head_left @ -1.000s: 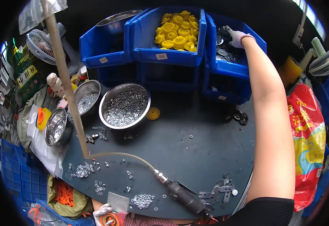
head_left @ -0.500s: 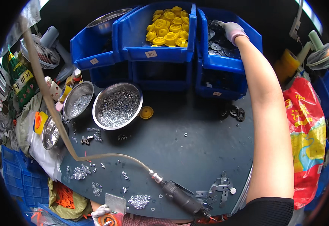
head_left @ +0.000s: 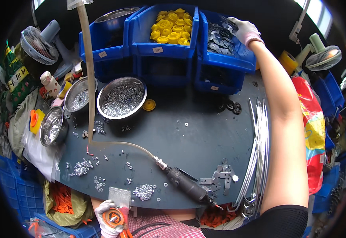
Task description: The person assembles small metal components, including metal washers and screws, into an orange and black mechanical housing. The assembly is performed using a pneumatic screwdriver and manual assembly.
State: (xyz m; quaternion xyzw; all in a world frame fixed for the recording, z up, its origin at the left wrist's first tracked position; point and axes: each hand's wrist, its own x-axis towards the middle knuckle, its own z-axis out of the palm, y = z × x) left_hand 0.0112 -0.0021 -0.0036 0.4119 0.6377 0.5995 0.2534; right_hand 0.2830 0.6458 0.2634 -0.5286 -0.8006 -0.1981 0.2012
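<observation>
In its white glove, my left hand is closed around a round orange plastic part with a metal piece at its centre, low by the table's front edge. My right hand, gloved too, reaches far forward to the right side of a blue bin. One finger or thumb stretches out over the bin; the other fingers are partly hidden, and no held thing shows. Dark flat metal discs lie heaped in that bin, left of my hand.
Yellow plastic wheels fill the middle bin. Steel bowls of nuts stand at left. A black air screwdriver with a hose lies near the front edge, beside metal brackets. Long bent metal rods lie under my right arm.
My right hand has moved from among the discs to the bin's right side. The view has shifted, showing more of my left hand, which still holds the orange part.
</observation>
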